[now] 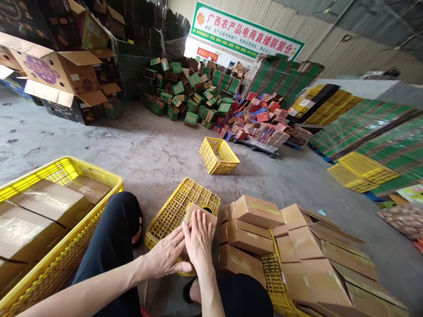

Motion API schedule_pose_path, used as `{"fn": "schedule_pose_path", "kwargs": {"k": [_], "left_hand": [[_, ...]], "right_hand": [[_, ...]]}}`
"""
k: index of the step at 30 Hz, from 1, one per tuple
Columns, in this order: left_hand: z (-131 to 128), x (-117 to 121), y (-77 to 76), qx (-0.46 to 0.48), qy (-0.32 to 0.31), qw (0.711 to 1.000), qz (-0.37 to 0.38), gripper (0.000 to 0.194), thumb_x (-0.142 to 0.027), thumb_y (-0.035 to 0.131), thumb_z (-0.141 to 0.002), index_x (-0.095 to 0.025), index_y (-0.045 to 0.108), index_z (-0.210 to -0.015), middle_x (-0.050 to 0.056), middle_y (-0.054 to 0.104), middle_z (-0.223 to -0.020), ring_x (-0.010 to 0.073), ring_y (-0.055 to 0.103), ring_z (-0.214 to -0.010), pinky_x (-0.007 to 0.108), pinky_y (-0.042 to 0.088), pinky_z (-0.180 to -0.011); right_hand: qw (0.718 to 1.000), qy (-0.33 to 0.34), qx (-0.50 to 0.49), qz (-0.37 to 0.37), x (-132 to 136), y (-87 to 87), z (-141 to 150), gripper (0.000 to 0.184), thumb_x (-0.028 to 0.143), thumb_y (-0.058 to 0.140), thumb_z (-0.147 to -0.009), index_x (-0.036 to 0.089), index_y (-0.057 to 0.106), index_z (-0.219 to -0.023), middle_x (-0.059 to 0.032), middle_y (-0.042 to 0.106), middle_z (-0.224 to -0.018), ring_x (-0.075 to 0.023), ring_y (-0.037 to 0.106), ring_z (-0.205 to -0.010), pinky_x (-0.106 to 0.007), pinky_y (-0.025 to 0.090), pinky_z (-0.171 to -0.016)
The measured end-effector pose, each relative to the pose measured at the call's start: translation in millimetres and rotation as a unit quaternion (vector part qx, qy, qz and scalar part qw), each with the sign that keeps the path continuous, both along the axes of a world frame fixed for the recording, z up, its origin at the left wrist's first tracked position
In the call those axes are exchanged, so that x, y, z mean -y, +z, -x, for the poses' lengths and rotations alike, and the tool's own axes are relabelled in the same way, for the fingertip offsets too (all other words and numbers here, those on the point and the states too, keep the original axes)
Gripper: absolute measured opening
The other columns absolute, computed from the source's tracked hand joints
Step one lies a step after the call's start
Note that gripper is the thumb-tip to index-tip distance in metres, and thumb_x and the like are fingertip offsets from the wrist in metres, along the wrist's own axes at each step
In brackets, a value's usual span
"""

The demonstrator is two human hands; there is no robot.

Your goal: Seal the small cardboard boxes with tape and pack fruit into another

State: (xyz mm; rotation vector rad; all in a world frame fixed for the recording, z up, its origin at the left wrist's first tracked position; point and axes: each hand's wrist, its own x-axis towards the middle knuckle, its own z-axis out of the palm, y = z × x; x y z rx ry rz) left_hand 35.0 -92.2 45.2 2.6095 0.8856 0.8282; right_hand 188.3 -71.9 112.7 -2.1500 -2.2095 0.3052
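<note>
A small brown cardboard box point(211, 219) rests on an upturned yellow plastic crate point(168, 211) between my knees. My left hand point(168, 253) lies on the box's near left side, its fingers stretched out and overlapping the other hand's edge. Flat across the top of the box is my right hand point(199, 237), with fingers extended. Neither hand grips anything, and together they hide much of the box. A dark round thing point(207, 210) shows partly at the box's far edge.
To my left stands a yellow crate point(119, 182) holding taped cardboard boxes point(49, 198). Stacked cardboard boxes point(317, 259) fill the right side, some in another crate point(274, 281). Ahead sits a small yellow basket point(220, 165). Heaps of green boxes point(191, 118) and red boxes point(262, 116) lie farther back.
</note>
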Motion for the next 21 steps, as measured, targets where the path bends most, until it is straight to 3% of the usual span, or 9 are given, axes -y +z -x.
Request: {"fn": "schedule_pose_path", "kwargs": {"k": [4,9,13,18,21], "left_hand": [[5,-5,3.2,0.013,-0.022,0.999,0.037,0.088,-0.068,0.043,-0.103,-0.022,0.009,-0.170,0.013,0.021,-0.173,0.0347,0.024,-0.159,0.050,0.032,-0.128],[12,3,-10.4,0.058,-0.014,0.993,0.097,0.082,-0.061,0.042,-0.106,-0.026,0.004,-0.170,0.010,0.015,-0.175,0.0321,0.017,-0.161,0.051,0.030,-0.128],[17,7,-14.9,0.102,-0.010,0.986,0.133,0.078,-0.058,0.038,-0.108,-0.029,0.000,-0.170,0.008,0.011,-0.176,0.0298,0.020,-0.160,0.049,0.032,-0.127],[19,4,-4.8,0.121,-0.021,0.979,0.161,0.075,-0.056,0.040,-0.108,-0.033,0.004,-0.169,0.004,0.010,-0.176,0.0290,0.020,-0.160,0.047,0.029,-0.128],[20,5,-2.5,0.128,-0.039,0.974,0.183,0.075,-0.058,0.039,-0.108,-0.033,0.006,-0.170,0.004,0.005,-0.177,0.0294,0.016,-0.161,0.048,0.026,-0.129]], "right_hand": [[1.000,0.020,-0.014,-0.005,-2,-1.5,-3,0.071,0.056,0.030,-0.109,0.013,0.027,-0.165,-0.0120,0.022,-0.171,-0.0319,0.015,-0.161,-0.060,0.017,-0.129],[0.999,0.030,-0.030,-0.021,4,-8.2,-11,0.068,0.058,0.035,-0.108,0.022,0.028,-0.165,-0.0094,0.021,-0.172,-0.0344,0.014,-0.161,-0.065,0.019,-0.127],[0.996,0.052,-0.060,-0.038,5,-11.1,-13,0.066,0.060,0.039,-0.107,0.027,0.032,-0.164,-0.0043,0.028,-0.170,-0.0397,0.013,-0.160,-0.072,0.019,-0.125],[0.987,0.099,-0.080,-0.101,11,-15.1,-19,0.057,0.052,0.041,-0.109,0.029,0.041,-0.160,-0.0042,0.043,-0.163,-0.0383,0.029,-0.157,-0.073,0.026,-0.122],[0.976,0.132,-0.075,-0.159,20,-23.3,-22,0.050,0.042,0.039,-0.110,0.024,0.048,-0.157,-0.0067,0.052,-0.158,-0.0333,0.039,-0.154,-0.067,0.031,-0.124]]}}
